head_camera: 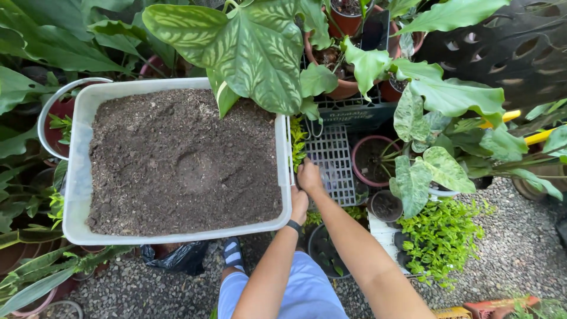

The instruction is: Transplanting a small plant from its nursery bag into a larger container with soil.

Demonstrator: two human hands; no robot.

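White plastic tub point(80, 177), rectangular, filled near to the rim with dark potting soil point(177, 159). Soil surface uneven, shallow dent near centre. Tub takes up the left-centre of the view, above a gravel floor point(508, 248).

Big variegated leaf point(248, 47) hangs over the tub's far right corner. Smaller variegated leaves point(425, 171) on the right, over a dark-soil pot with a pinkish rim point(360, 171).

Grey plastic grid tray point(333, 162) just right of the tub, between tub wall and pink-rim pot. Dark crate point(354, 115) behind it carries terracotta pots point(342, 88).

Black plastic bag point(183, 257) on the gravel under the tub's near edge. Round black pot point(325, 251) with small green shoots sits below the hands, partly hidden by the right forearm. Small black pot point(387, 207) with soil to the right of it. Low bright-green plant point(443, 236) near right.

Person: light blue shorts point(295, 295), sandalled foot point(232, 254) on gravel.

Left hand point(299, 204): against the tub's near right corner, fingers curled at the rim; looks like a grip on the rim but can't confirm closure. Black band point(293, 225) on that wrist.

Right hand point(309, 175): just above the left, at the gap between tub wall and grid tray, fingers bent downward. Can't tell whether it holds anything; fingertips hidden. Hands nearly touching each other.

Small yellow-green seedlings point(298, 142) in the gap just beyond the right hand.
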